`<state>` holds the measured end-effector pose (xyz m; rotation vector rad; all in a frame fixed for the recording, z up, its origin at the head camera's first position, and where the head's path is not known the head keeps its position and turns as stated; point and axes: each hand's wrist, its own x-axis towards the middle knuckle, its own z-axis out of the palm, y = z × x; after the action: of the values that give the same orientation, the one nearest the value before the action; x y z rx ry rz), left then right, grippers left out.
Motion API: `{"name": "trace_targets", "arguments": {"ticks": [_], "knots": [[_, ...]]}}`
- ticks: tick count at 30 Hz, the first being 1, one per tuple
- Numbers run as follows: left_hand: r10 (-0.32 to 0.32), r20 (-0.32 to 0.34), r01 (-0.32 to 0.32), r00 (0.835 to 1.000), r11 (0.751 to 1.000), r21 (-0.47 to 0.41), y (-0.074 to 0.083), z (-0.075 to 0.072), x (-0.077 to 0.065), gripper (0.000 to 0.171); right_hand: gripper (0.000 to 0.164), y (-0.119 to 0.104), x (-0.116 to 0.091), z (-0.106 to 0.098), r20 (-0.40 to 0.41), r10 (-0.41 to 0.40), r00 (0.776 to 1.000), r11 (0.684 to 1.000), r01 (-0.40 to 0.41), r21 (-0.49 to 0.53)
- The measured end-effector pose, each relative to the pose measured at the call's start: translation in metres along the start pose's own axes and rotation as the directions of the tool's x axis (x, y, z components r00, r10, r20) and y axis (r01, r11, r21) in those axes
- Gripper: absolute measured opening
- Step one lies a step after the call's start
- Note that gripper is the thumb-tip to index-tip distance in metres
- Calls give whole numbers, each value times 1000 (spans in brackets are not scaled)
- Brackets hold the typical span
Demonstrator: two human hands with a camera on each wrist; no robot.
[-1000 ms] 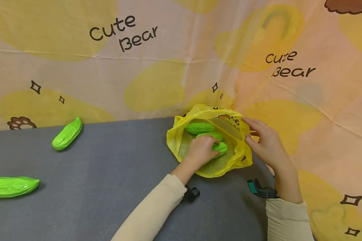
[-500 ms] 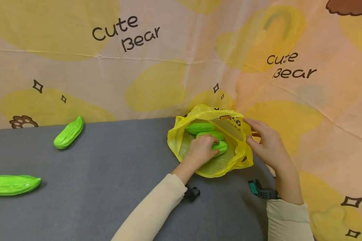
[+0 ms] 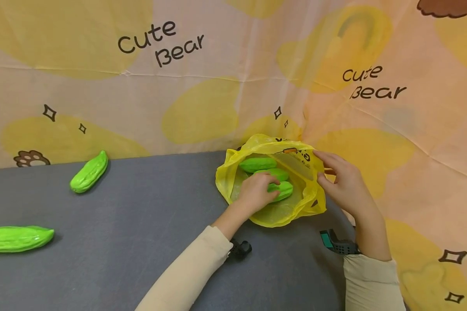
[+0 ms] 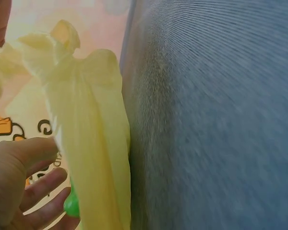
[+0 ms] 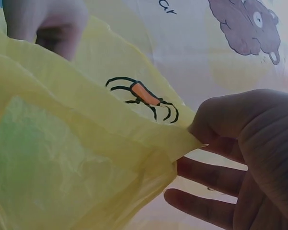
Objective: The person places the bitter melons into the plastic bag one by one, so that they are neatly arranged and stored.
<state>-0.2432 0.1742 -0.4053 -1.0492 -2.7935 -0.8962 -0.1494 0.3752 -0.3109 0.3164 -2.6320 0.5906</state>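
In the head view a yellow plastic bag (image 3: 224,179) stands with its mouth open near the table's back right corner. Inside lie several bright green, ridged, cucumber-like vegetables, among them a rear one (image 3: 258,164) and a front one (image 3: 283,191). My left hand (image 3: 254,192) reaches into the bag over the front vegetable. Its fingers look spread and loose in the left wrist view, with a green tip (image 4: 72,205) beside them. At the bag's right edge my right hand (image 3: 344,185) pinches the rim between thumb and fingers, plain in the right wrist view.
Two more green vegetables lie on the grey table (image 3: 148,224): a tilted one (image 3: 88,172) near the back edge and another (image 3: 17,239) cut off at the left. A patterned cloth (image 3: 202,108) hangs behind and to the right, close to the bag.
My left hand has loosened and drawn back slightly to the left, so more of the front vegetable shows. The right hand stays at the rim.
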Motion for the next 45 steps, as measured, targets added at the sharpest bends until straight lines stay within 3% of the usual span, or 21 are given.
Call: {"name": "trace_targets", "arguments": {"ticks": [12,22,25,28,31,38,45], "knots": [[-17,10,19,1000,988,-156,-23,-42,-44,28,55,-6,-3,2,37,-1,999,1000,1,5],[-96,-122,76,988,984,-159,-56,-91,-87,23,54,-15,-3,12,36,12,999,1000,-13,29],[-80,-208,43,975,983,-177,-67,-103,-103,19,51,-23,1,15,37,51,998,999,-51,-15],[-57,-306,1,950,984,-180,-78,-114,-117,13,49,-32,10,18,35,81,996,996,-80,-44],[-68,-368,0,927,984,-180,-87,-125,-130,11,47,-40,21,21,31,86,996,996,-85,-36],[-174,-393,72,903,963,-261,-105,-147,-152,15,43,-47,35,33,25,117,993,993,-117,4],[-236,-461,141,855,963,-230,-121,-176,-165,19,32,-40,35,39,-12,62,998,998,-62,-15]]}}
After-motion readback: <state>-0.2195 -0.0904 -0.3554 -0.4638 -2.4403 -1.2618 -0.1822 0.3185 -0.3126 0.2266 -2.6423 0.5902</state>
